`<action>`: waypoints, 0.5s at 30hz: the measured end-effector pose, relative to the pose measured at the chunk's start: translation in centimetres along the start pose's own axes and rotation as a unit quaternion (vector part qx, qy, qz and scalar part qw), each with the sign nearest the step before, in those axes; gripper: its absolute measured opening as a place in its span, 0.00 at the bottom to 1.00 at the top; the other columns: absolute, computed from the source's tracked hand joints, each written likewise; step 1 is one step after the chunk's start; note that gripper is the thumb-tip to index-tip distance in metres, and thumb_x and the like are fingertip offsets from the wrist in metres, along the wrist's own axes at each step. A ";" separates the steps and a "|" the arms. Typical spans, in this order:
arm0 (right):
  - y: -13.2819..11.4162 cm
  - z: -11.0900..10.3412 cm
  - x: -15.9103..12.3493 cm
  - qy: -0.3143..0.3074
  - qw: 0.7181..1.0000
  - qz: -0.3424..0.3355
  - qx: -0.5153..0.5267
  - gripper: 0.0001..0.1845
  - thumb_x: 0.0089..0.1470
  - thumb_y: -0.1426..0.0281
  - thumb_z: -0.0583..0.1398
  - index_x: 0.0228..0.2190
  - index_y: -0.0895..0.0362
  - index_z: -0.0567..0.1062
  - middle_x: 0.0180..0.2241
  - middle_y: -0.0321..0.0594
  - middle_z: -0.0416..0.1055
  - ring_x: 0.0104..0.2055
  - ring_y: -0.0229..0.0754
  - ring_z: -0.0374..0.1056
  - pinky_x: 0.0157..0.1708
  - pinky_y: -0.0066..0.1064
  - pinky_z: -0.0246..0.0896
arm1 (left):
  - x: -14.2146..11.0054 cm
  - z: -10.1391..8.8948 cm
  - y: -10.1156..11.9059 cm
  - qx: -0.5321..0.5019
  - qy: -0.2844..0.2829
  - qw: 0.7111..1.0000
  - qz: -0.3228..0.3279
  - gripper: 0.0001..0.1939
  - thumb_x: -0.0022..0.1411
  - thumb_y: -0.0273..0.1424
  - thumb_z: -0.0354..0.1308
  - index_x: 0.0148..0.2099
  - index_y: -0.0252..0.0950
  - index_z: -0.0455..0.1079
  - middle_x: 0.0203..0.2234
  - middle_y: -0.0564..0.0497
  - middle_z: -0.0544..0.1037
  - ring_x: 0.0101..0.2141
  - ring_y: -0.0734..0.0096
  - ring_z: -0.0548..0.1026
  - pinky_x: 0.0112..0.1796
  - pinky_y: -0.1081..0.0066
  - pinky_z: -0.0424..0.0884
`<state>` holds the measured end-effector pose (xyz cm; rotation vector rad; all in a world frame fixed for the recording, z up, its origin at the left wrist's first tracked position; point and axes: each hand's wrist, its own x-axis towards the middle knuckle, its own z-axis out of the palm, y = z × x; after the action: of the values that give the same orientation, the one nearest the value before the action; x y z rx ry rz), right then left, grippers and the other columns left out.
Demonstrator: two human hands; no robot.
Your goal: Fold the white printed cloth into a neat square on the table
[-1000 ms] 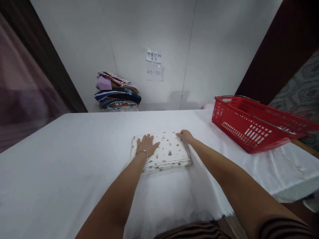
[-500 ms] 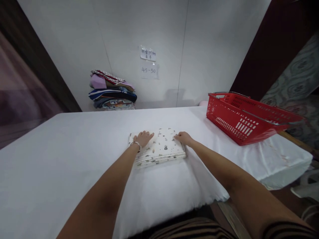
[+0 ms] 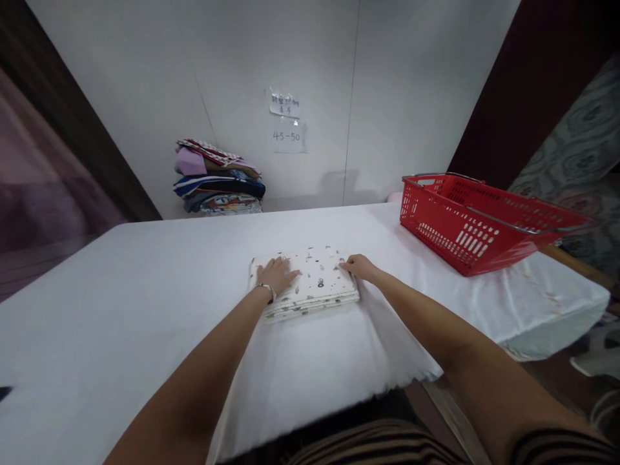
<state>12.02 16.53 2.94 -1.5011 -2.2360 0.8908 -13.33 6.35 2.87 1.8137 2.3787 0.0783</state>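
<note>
A white folded cloth (image 3: pixel 317 274) with small scattered prints lies in several layers on the white-covered table, its folded edges facing me. My left hand (image 3: pixel 277 275), with a bracelet at the wrist, rests flat on the left part of the cloth, fingers stretched and thumb apart. At the cloth's right edge, my right hand (image 3: pixel 359 267) has its fingers curled in, thumb and forefinger pinching the edge. The undersides of the right fingers are hidden.
A red plastic basket (image 3: pixel 465 226) with metal handles stands at the table's right. Against the back wall is a pile of folded fabrics (image 3: pixel 220 177). Handwritten paper signs (image 3: pixel 287 135) are taped above. The white tablecloth (image 3: pixel 145 310) hangs over the front edge.
The view has shifted slightly. My left hand has slid a little on the cloth, its fingers now lying flatter. My right hand keeps its pinch at the right edge.
</note>
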 end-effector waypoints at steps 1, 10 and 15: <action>-0.1 -0.2 -0.3 -0.009 1.000 -0.003 0.002 0.16 0.47 0.59 0.58 0.19 0.59 0.69 0.20 0.37 0.68 0.21 0.33 0.60 0.21 0.23 0.50 | -0.4 -0.2 0.7 -0.010 0.011 1.000 0.012 0.31 0.58 0.50 0.39 0.60 0.41 0.54 0.62 0.48 0.50 0.60 0.56 0.47 0.55 0.50 0.45; 0.9 -1.0 -3.6 -0.076 0.983 0.032 0.162 0.15 0.50 0.64 0.56 0.18 0.59 0.66 0.17 0.34 0.65 0.15 0.29 0.54 0.14 0.23 0.44 | -4.4 1.2 11.0 -0.116 0.052 0.967 0.220 0.14 0.58 0.41 0.49 0.37 0.41 0.72 0.35 0.52 0.75 0.39 0.68 0.70 0.39 0.70 0.64; 2.2 -1.0 -5.9 -0.105 0.966 0.042 0.234 0.06 0.45 0.69 0.59 0.23 0.59 0.68 0.17 0.31 0.64 0.16 0.28 0.56 0.14 0.21 0.44 | -4.5 2.1 13.2 -0.089 0.054 0.975 0.195 0.12 0.57 0.39 0.51 0.36 0.40 0.73 0.35 0.51 0.74 0.37 0.68 0.70 0.34 0.71 0.63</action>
<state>16.55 12.05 2.82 -1.3313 -1.9089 1.5405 0.77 5.48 2.92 2.2040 1.9660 0.4276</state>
